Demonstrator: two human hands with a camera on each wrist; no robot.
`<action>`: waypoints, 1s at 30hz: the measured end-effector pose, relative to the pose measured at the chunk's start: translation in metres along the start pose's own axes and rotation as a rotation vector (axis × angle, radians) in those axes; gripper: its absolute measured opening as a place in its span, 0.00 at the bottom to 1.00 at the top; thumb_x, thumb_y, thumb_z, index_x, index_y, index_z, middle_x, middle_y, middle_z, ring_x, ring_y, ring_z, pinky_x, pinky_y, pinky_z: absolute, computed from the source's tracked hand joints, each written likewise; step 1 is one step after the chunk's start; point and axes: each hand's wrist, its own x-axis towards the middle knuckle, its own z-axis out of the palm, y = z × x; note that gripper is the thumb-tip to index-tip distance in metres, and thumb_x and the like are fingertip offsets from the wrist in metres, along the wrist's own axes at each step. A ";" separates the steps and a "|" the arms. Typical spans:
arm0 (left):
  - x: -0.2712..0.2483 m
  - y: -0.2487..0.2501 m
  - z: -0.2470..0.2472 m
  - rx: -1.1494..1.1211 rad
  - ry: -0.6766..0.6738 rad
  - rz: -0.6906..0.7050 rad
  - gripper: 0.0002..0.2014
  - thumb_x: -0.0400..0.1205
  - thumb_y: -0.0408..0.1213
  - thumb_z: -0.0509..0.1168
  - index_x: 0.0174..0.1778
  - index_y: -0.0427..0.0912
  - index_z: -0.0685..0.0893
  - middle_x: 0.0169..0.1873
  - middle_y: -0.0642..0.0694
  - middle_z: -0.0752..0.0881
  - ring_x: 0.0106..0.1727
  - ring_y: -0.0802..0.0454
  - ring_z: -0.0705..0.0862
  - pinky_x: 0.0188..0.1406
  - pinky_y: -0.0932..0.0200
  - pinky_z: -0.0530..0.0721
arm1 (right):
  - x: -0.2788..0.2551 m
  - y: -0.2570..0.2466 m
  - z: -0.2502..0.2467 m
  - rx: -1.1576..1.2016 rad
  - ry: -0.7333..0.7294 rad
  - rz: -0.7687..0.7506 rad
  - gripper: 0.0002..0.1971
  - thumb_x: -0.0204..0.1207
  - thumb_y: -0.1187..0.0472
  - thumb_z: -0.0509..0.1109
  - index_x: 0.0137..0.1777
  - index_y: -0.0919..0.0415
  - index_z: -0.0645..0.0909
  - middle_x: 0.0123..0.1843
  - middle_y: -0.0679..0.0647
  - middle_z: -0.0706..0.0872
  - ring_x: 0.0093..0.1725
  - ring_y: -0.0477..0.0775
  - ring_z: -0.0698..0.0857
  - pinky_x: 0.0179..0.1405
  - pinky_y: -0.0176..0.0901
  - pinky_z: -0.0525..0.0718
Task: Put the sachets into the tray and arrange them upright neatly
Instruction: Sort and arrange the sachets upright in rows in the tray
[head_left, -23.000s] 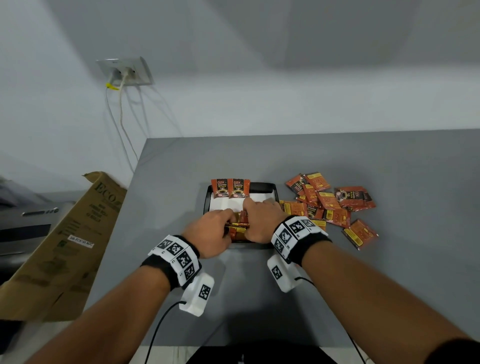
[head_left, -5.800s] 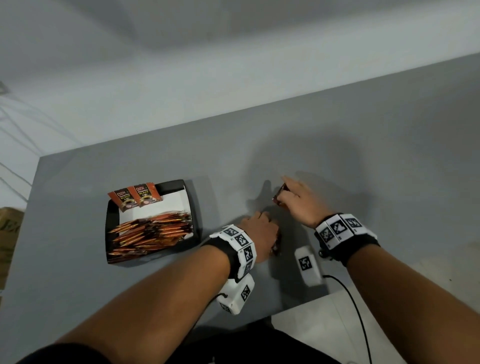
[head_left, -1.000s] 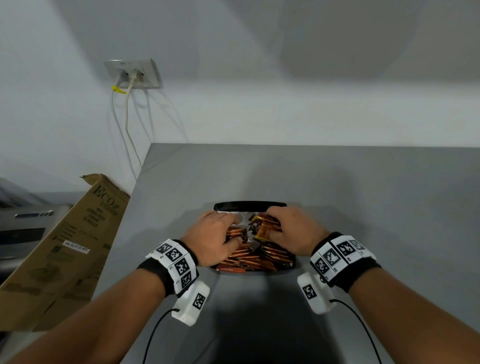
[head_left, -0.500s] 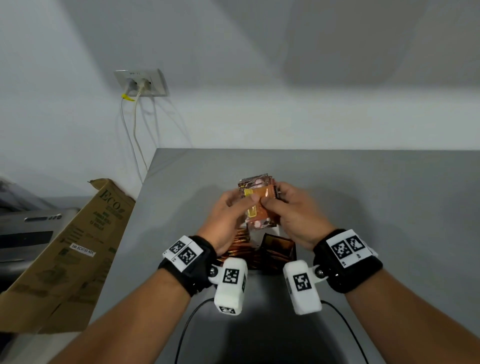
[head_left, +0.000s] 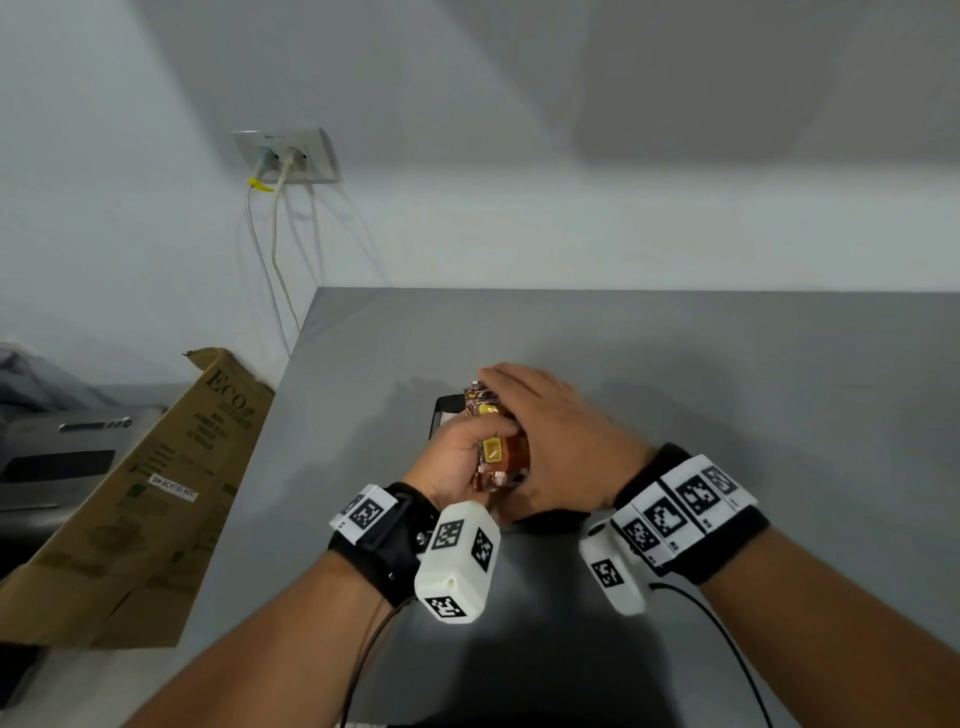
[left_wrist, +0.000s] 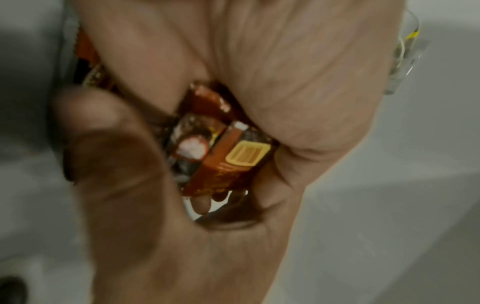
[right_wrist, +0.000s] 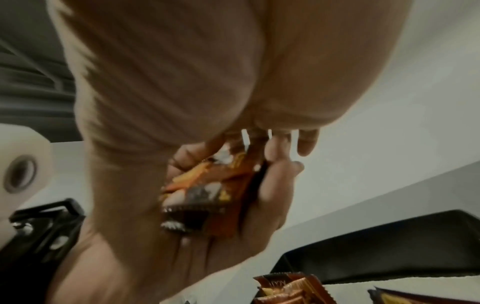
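Bundle of sachets (head_left: 497, 447) held up over the black tray (head_left: 441, 410), clear of the grey desk (head_left: 727, 395). Left hand (head_left: 457, 460) underneath, fingers (left_wrist: 145, 67) curled round the stack's far face, thumb across the near one. Right hand (head_left: 561, 441) laid over the bundle's right side, fingers (right_wrist: 306, 142) extended and close together, flat against the packets. More sachets (right_wrist: 288, 288) left down in the tray below.
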 end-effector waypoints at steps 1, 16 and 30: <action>-0.001 -0.001 0.000 -0.011 -0.015 0.014 0.14 0.66 0.25 0.69 0.48 0.34 0.87 0.40 0.34 0.87 0.40 0.41 0.89 0.42 0.50 0.86 | 0.002 0.001 0.002 -0.022 0.026 -0.004 0.62 0.56 0.39 0.85 0.87 0.53 0.53 0.82 0.48 0.62 0.80 0.50 0.61 0.83 0.46 0.58; -0.008 -0.005 -0.003 -0.123 -0.077 0.012 0.16 0.65 0.25 0.62 0.47 0.33 0.87 0.44 0.34 0.85 0.44 0.40 0.86 0.47 0.48 0.83 | 0.003 0.003 0.012 0.010 0.085 -0.047 0.53 0.59 0.38 0.82 0.83 0.52 0.63 0.72 0.46 0.71 0.72 0.47 0.66 0.77 0.48 0.68; -0.002 0.004 -0.014 0.065 -0.051 0.157 0.12 0.77 0.26 0.71 0.56 0.37 0.85 0.46 0.34 0.87 0.42 0.40 0.89 0.37 0.49 0.89 | -0.002 0.020 0.009 0.606 0.307 0.181 0.20 0.69 0.61 0.83 0.60 0.50 0.86 0.44 0.48 0.86 0.38 0.42 0.83 0.42 0.32 0.82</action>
